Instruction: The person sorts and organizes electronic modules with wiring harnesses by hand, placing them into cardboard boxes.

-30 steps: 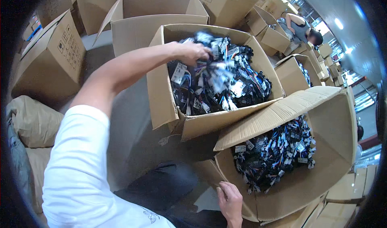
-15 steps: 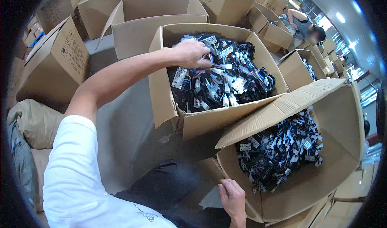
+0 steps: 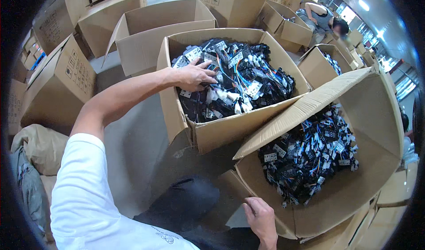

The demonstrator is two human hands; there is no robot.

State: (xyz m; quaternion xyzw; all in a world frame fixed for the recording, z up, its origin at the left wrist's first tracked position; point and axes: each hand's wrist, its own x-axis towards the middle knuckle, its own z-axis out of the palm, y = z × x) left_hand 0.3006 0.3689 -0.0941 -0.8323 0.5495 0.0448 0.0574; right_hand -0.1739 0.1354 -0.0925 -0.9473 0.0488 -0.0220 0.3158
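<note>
In the head view, everything can be placed by the full carton (image 3: pixel 239 132), whose open top shows a heap of black circuit modules (image 3: pixel 275 82) with coloured wires (image 3: pixel 241 75) and white connectors (image 3: pixel 226 96). The left hand (image 3: pixel 197 76) lies over the left part of the full carton, palm down, its fingers spread apart and their tips touching the modules and wires at the top of the heap; they are not clamped on any 1 piece that shows. The right hand (image 3: pixel 261 219) is on the near side of the full carton, well apart from it and just beside the lower edge of a second carton (image 3: pixel 372 161); its fingers lie together and curl inward, the thumb a little off them, and whether they pinch anything cannot be told. That second carton stands to the right of and nearer than the full carton, with 1 flap (image 3: pixel 305 108) raised between the 2 and a second heap of modules (image 3: pixel 305 157) inside. Behind the full carton, toward the left, stands an open-topped box (image 3: pixel 168 44); far behind it, to the right, a person (image 3: pixel 325 17) bends forward.
</note>
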